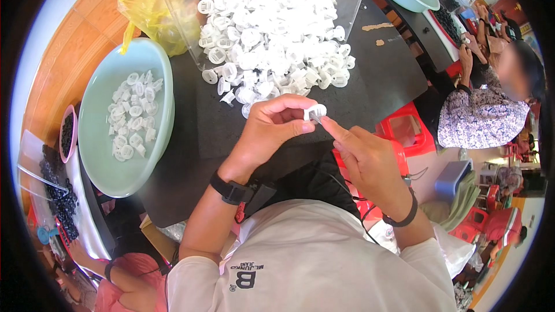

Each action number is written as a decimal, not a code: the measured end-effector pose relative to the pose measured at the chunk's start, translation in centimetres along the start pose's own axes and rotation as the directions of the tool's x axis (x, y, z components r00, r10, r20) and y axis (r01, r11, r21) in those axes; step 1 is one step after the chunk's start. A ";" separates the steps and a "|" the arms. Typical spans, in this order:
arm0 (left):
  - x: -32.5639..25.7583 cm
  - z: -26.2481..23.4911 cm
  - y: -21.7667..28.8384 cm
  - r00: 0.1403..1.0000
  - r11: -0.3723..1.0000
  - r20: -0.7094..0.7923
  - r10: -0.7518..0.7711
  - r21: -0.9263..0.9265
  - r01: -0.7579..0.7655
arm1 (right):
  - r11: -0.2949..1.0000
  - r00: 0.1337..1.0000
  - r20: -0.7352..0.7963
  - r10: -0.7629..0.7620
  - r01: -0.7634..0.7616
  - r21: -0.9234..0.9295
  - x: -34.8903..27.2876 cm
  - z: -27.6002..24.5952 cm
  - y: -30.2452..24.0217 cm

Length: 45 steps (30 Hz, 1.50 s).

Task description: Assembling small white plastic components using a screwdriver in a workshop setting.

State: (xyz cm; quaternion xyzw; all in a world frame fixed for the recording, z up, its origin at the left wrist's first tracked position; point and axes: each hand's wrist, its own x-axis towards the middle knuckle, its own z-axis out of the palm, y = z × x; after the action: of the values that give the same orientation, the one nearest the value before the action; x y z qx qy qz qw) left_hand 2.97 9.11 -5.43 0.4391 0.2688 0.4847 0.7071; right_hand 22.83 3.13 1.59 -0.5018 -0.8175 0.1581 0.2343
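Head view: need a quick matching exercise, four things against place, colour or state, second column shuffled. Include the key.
Things
1. Left hand
2. Nearer basin
3. Bag beyond that basin
4. Large pile of pieces

Place, colour or state
A. Yellow
B. Heaped on the dark table
C. Pale green, off to the person's left
D. Pinching a small white piece

Pairs: 1-D, 2-C, 3-A, 4-B
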 end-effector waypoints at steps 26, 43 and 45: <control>0.1 0.6 0.4 0.995 0.983 -0.017 0.094 0.161 -0.091 | 0.995 0.999 0.043 0.024 -0.028 0.092 0.7 -0.7 0.3; 0.0 0.5 -0.8 0.975 0.932 -0.039 0.218 0.304 -0.197 | 0.998 0.990 0.135 0.051 -0.054 0.021 1.1 0.7 0.5; 0.1 0.3 -0.9 0.978 0.928 -0.053 0.200 0.329 -0.173 | 0.998 0.985 0.168 0.030 -0.038 0.041 1.7 0.7 0.8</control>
State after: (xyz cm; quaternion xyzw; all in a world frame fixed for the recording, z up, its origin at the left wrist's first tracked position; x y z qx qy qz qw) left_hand 3.68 8.98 -6.08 0.5513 0.3314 0.5176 0.5643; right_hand 22.44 4.96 1.01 -0.4953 -0.8219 0.2216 0.1730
